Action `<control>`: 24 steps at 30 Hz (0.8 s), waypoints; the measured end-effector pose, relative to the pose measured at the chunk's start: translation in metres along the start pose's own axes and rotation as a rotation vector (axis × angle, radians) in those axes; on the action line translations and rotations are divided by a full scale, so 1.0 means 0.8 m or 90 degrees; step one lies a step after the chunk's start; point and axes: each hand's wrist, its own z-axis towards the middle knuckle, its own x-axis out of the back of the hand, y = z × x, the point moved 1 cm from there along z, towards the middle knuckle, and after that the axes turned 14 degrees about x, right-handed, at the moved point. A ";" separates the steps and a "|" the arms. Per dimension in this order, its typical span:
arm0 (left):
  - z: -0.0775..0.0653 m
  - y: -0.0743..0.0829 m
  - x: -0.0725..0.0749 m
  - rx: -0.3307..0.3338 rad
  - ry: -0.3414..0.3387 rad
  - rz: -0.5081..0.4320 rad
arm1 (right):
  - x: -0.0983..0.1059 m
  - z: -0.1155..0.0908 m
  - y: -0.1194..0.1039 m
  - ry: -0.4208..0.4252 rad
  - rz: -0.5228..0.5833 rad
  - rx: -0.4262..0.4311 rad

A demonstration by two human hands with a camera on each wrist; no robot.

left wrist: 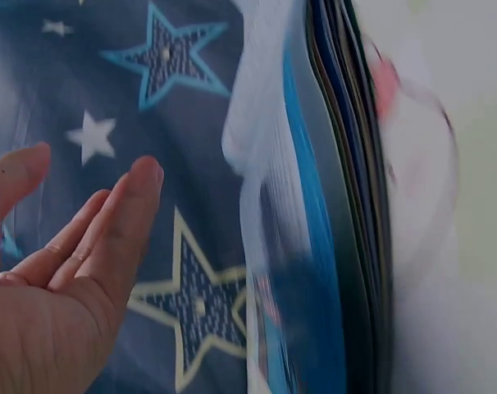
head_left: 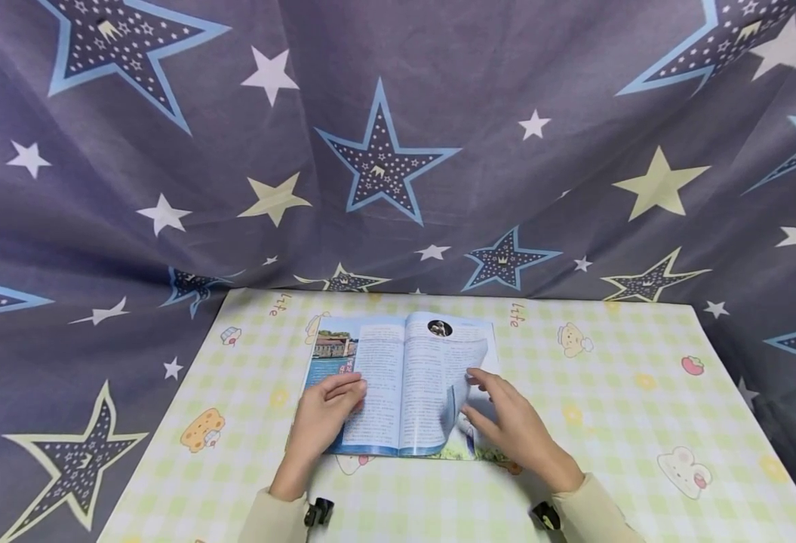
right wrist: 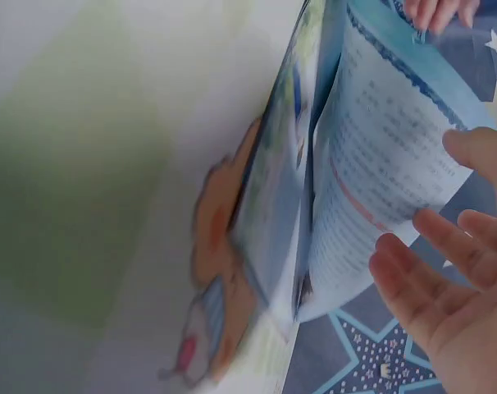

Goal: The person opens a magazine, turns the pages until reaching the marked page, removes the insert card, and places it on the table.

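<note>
An open magazine (head_left: 379, 411) lies on the table, printed with columns of text and a waterside photo on its left side. My left hand (head_left: 321, 418) is over the left page, its fingers extended and thumb apart, with nothing held. At the right, a page (head_left: 428, 385) is lifted and bowed, its outer edge curling up over the page beneath. My right hand (head_left: 516, 422) is at that edge. In the right wrist view its spread fingers (right wrist: 400, 275) and thumb are right at the curved page (right wrist: 388, 156), with no pinch around it.
A pale green checked tablecloth (head_left: 615, 452) with cartoon prints covers the table. Behind and beside it hangs a dark cloth (head_left: 506, 204) with stars. Small black devices (head_left: 319, 513) are worn at both wrists, by the light sleeves (head_left: 271, 520).
</note>
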 end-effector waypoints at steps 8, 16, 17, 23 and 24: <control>-0.003 0.012 -0.051 0.000 -0.161 -0.018 | -0.011 0.010 -0.013 -0.024 0.086 0.016; -0.007 0.015 -0.077 -0.005 -0.206 0.012 | -0.017 0.019 -0.022 -0.031 0.099 0.043; -0.007 0.014 -0.078 -0.007 -0.201 0.021 | -0.017 0.019 -0.022 -0.031 0.100 0.044; -0.006 0.006 -0.077 -0.023 -0.170 0.048 | -0.017 0.018 -0.022 -0.028 0.105 0.042; -0.006 0.005 -0.075 -0.024 -0.164 0.044 | -0.017 0.018 -0.022 -0.027 0.106 0.039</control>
